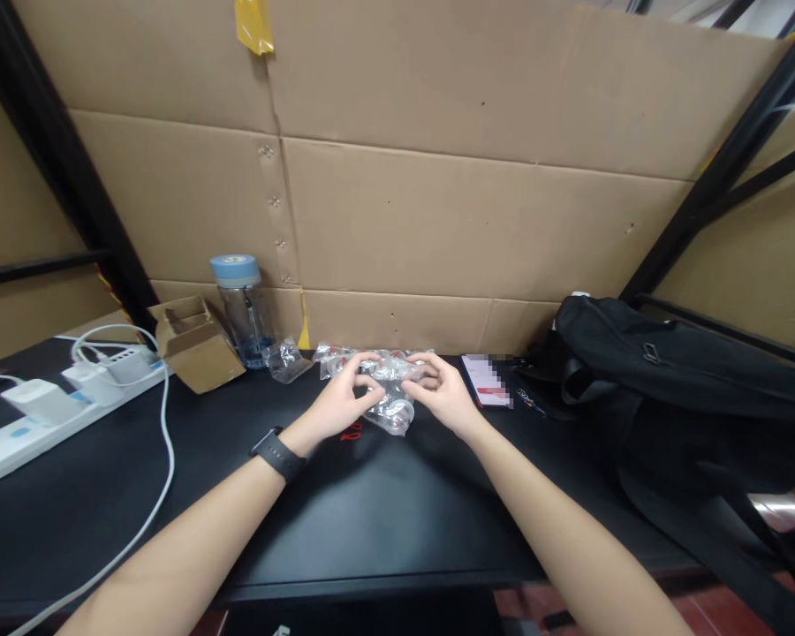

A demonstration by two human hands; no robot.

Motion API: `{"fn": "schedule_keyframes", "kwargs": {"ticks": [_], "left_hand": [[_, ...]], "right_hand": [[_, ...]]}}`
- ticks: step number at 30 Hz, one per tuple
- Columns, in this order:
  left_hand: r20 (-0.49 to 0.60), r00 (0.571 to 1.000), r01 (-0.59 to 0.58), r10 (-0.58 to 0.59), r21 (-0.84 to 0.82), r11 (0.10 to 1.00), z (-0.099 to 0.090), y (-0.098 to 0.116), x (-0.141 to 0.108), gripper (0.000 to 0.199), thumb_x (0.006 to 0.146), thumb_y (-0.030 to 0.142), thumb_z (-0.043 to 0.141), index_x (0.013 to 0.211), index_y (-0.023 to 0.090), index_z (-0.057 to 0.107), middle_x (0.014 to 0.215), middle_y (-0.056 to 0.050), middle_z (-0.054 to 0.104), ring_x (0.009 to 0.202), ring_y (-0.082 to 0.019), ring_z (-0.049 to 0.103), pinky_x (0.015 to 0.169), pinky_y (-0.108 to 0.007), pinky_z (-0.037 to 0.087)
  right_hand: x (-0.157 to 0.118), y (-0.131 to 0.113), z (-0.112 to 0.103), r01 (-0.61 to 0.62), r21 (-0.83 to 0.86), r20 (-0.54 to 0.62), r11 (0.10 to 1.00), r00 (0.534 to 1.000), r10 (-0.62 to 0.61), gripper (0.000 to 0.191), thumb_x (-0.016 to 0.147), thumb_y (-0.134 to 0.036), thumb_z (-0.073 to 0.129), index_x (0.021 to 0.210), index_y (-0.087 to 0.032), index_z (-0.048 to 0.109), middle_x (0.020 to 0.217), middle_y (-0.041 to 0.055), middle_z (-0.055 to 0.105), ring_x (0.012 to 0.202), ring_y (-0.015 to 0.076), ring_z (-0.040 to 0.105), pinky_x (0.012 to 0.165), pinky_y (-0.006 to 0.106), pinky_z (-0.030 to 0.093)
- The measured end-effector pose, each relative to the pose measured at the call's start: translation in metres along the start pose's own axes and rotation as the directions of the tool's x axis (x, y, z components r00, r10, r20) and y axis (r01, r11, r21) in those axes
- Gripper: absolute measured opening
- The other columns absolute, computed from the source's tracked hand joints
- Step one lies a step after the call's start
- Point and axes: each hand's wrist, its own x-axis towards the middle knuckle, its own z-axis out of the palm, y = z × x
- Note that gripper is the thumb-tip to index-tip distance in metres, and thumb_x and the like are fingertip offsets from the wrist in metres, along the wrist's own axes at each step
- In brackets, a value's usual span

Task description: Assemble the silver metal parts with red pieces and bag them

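My left hand (343,397) and my right hand (445,396) face each other over the dark tabletop, fingers curled. Between their fingertips is a crinkled clear plastic bag (390,369), gripped from both sides. Just below it lies a clear plastic packet (394,413) with a pale rounded item inside; what that is I cannot make out. A thin red looped tie (352,431) rests on the table beside my left thumb. Behind my fingers more clear plastic packets (331,353) with red marks lie along the back. A dark watch strap (279,453) circles my left wrist.
At left stand a white power strip (102,397) with chargers and a trailing white cable (168,459), an open cardboard box (197,346) and a blue-lidded bottle (242,309). At right lie a phone (487,380) and a black backpack (689,389). A cardboard wall (397,221) closes the back.
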Motion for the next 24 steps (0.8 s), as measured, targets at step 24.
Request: {"fn": "schedule_keyframes", "kwargs": {"ticks": [24], "left_hand": [[-0.018,1.000,-0.002,0.003,0.021,1.000,-0.0024,0.0062,0.0032,0.038,0.080,0.040,0.077,0.111,0.019,0.068,0.105,-0.008,0.077,0.095,-0.024,0.074,0.087,-0.035,0.057]], "right_hand": [[-0.0016,0.0060,0.0002,-0.016,-0.088,0.194,0.996,0.981,0.033,0.044,0.083,-0.032,0.074,0.122,-0.023,0.055,0.077,0.0000,0.072,0.068,0.0180,0.069,0.069,0.032,0.053]]}}
